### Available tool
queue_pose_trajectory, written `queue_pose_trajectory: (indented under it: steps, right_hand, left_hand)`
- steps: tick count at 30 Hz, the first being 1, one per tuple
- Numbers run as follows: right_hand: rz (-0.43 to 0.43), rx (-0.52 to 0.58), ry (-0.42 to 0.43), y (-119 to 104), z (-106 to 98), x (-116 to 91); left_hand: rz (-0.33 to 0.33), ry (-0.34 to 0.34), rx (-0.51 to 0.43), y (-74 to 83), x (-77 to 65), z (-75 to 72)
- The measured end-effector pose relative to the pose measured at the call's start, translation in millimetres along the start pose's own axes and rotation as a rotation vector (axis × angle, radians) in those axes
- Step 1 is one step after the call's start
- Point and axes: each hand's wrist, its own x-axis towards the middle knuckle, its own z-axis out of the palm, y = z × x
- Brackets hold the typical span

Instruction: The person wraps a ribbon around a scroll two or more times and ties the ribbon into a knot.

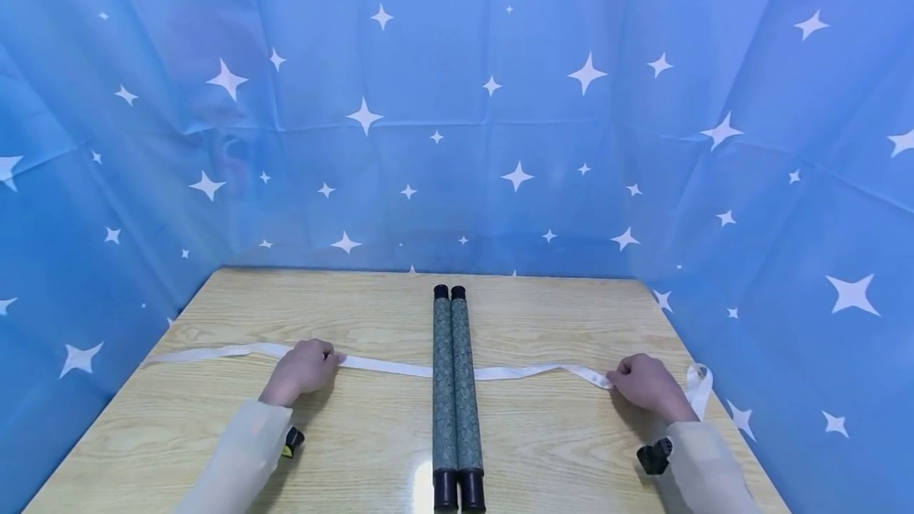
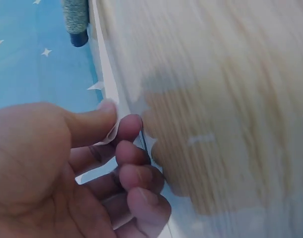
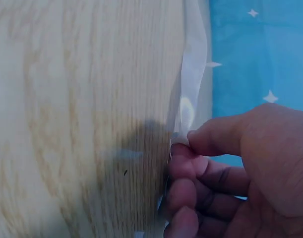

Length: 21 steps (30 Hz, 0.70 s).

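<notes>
Two green patterned rods with dark end caps, apparently a rolled scroll, lie side by side down the middle of the table. A white ribbon runs crosswise at the rods, reaching out on both sides; its stretch at the rods is hidden. My left hand pinches the ribbon left of the rods between thumb and index finger, as the left wrist view shows. On the other side, my right hand pinches the ribbon between thumb and fingertip. Beyond the right hand a loop of ribbon stands up near the table's right edge.
The wood-grain table ends at a blue curtain with white stars, which hangs behind and on both sides. The ribbon's left tail reaches the table's left edge. Small dark devices sit at both wrists.
</notes>
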Motion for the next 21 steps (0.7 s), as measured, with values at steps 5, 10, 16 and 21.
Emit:
queue_pose_trajectory:
  steps: [5, 10, 16, 21]
  right_hand:
    - [-0.009, 0.067, 0.046, -0.3, -2.3, 1.6]
    - [-0.022, 0.152, 0.098, -4.2, -4.3, 5.4]
    - [-0.084, 0.208, 0.168, -10.5, -6.6, 10.7]
    - [-0.129, 0.258, 0.210, -22.5, -10.8, 12.1]
  left_hand:
    - [0.052, 0.086, -0.104, 5.1, 1.5, -0.6]
    - [0.091, 0.156, -0.200, 12.9, 3.7, -3.8]
    - [0.113, 0.208, -0.309, 24.4, 6.8, -7.0]
    - [0.167, 0.282, -0.393, 33.6, 9.5, -7.8]
